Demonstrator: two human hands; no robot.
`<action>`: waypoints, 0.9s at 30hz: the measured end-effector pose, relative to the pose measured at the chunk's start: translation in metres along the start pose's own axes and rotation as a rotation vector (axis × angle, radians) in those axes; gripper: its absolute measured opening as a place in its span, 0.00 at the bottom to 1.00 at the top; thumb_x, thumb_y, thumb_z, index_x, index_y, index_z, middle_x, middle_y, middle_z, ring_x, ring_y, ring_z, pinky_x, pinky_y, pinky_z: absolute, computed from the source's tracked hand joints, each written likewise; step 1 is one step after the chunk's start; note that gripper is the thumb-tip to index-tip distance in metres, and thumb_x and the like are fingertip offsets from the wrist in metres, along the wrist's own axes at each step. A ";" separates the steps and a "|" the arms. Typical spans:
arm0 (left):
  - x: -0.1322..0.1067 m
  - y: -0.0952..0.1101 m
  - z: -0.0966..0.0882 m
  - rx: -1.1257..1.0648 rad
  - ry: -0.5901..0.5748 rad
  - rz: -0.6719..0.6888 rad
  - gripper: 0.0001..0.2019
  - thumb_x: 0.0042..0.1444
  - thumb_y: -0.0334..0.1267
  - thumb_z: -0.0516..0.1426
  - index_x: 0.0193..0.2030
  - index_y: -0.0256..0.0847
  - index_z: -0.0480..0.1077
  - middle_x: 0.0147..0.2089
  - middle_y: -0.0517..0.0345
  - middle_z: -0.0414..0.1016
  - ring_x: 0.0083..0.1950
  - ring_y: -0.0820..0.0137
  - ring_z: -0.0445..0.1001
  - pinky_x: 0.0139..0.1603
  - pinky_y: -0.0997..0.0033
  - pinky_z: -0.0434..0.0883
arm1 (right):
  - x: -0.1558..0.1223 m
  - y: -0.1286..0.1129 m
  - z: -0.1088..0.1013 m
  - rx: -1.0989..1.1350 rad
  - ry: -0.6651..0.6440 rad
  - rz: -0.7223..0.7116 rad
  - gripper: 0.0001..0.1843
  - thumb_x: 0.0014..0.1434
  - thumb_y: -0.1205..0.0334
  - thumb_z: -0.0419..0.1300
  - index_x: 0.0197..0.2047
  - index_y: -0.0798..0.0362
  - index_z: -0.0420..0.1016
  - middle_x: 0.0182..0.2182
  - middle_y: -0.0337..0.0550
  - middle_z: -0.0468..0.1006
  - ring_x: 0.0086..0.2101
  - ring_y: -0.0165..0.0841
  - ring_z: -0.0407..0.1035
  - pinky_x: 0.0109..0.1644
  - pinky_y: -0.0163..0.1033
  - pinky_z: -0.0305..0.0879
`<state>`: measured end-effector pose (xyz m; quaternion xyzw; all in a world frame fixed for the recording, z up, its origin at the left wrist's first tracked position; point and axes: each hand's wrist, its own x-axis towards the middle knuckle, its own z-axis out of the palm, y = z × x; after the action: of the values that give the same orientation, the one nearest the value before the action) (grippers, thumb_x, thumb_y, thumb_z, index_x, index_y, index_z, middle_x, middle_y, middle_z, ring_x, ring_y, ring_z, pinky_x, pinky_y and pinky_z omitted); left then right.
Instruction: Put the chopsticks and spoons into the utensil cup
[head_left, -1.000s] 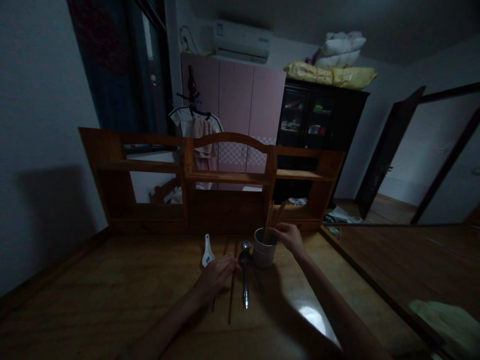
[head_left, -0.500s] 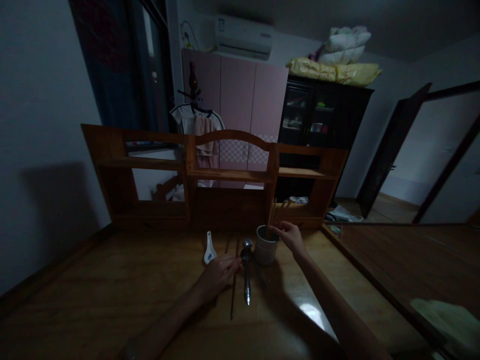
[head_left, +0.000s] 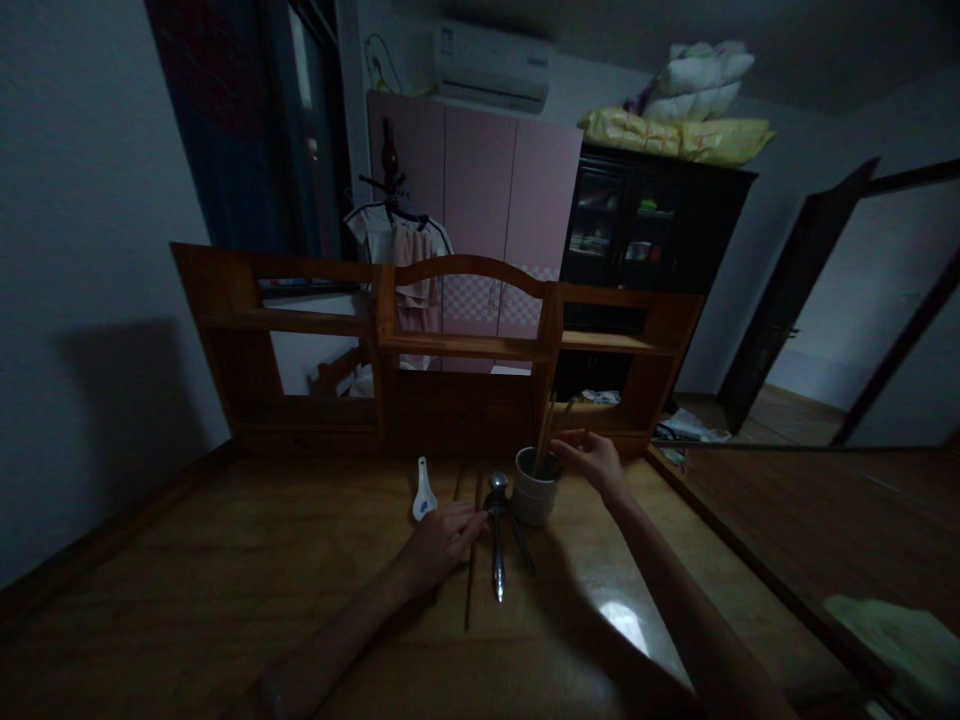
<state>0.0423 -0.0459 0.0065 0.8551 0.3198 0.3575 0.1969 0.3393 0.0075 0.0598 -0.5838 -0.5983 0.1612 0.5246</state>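
Right hand (head_left: 598,464) shifts slightly rightward beside chopsticks (head_left: 545,440), apparently now standing unaided in the cup (head_left: 534,502); left hand (head_left: 441,542) lies apart, both grips unclear.

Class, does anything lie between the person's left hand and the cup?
Yes. Metal utensils lie on the table between the left hand and the cup; whether they touch the hand is unclear. Nothing visible stands between the right hand and the sticks in the cup.

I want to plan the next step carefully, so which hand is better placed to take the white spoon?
Probably the left hand: it is close beside the white spoon, while the right hand is farther off, by the cup.
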 end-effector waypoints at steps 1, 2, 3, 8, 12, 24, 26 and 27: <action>0.000 0.000 0.000 0.004 -0.003 0.005 0.23 0.68 0.45 0.42 0.35 0.40 0.75 0.36 0.54 0.76 0.42 0.68 0.74 0.47 0.70 0.68 | 0.001 -0.002 -0.002 0.017 -0.022 0.003 0.26 0.45 0.43 0.67 0.39 0.56 0.80 0.32 0.48 0.81 0.32 0.39 0.74 0.32 0.37 0.67; 0.000 0.001 0.000 0.010 -0.007 0.007 0.23 0.68 0.44 0.42 0.35 0.40 0.75 0.36 0.54 0.76 0.42 0.68 0.74 0.47 0.70 0.68 | 0.003 -0.003 -0.003 0.035 -0.045 0.006 0.26 0.46 0.43 0.67 0.39 0.57 0.80 0.32 0.48 0.81 0.31 0.38 0.74 0.30 0.37 0.67; 0.000 0.001 -0.001 0.017 -0.011 0.008 0.23 0.68 0.44 0.42 0.35 0.40 0.75 0.36 0.54 0.76 0.42 0.68 0.73 0.47 0.70 0.68 | 0.005 -0.004 -0.004 0.053 -0.069 0.009 0.26 0.46 0.44 0.67 0.39 0.58 0.80 0.31 0.49 0.81 0.29 0.37 0.74 0.29 0.36 0.67; 0.000 0.002 -0.001 0.030 -0.025 -0.001 0.22 0.68 0.43 0.42 0.35 0.40 0.75 0.37 0.54 0.76 0.41 0.68 0.73 0.47 0.70 0.67 | 0.013 -0.006 -0.007 0.113 -0.127 0.010 0.23 0.49 0.46 0.66 0.38 0.59 0.79 0.27 0.49 0.80 0.25 0.35 0.73 0.28 0.36 0.68; 0.000 0.002 0.000 0.033 -0.015 0.006 0.22 0.68 0.43 0.42 0.35 0.39 0.75 0.36 0.54 0.76 0.41 0.68 0.73 0.47 0.70 0.67 | 0.018 -0.009 -0.012 0.125 -0.128 0.007 0.23 0.49 0.47 0.66 0.39 0.59 0.79 0.27 0.48 0.80 0.25 0.35 0.73 0.28 0.36 0.69; 0.000 0.000 0.001 0.066 -0.040 0.008 0.22 0.69 0.44 0.42 0.36 0.40 0.74 0.37 0.55 0.75 0.42 0.69 0.73 0.47 0.71 0.67 | 0.023 -0.004 -0.009 0.127 -0.139 0.019 0.25 0.46 0.46 0.67 0.38 0.60 0.80 0.23 0.45 0.78 0.22 0.32 0.70 0.25 0.34 0.65; 0.000 -0.001 0.002 0.080 -0.050 0.002 0.22 0.69 0.44 0.41 0.35 0.40 0.74 0.37 0.55 0.75 0.42 0.69 0.73 0.47 0.71 0.67 | 0.022 0.000 -0.006 0.130 -0.155 0.016 0.25 0.46 0.46 0.67 0.38 0.61 0.80 0.23 0.46 0.79 0.22 0.32 0.70 0.25 0.34 0.64; 0.000 -0.002 0.002 0.085 -0.055 0.002 0.22 0.69 0.44 0.41 0.35 0.40 0.74 0.37 0.55 0.75 0.42 0.69 0.73 0.48 0.71 0.67 | 0.022 0.002 -0.005 0.131 -0.159 0.016 0.26 0.45 0.45 0.67 0.38 0.61 0.80 0.24 0.46 0.79 0.22 0.32 0.70 0.25 0.34 0.64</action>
<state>0.0431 -0.0446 0.0045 0.8725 0.3281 0.3203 0.1689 0.3490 0.0250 0.0699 -0.5383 -0.6215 0.2501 0.5114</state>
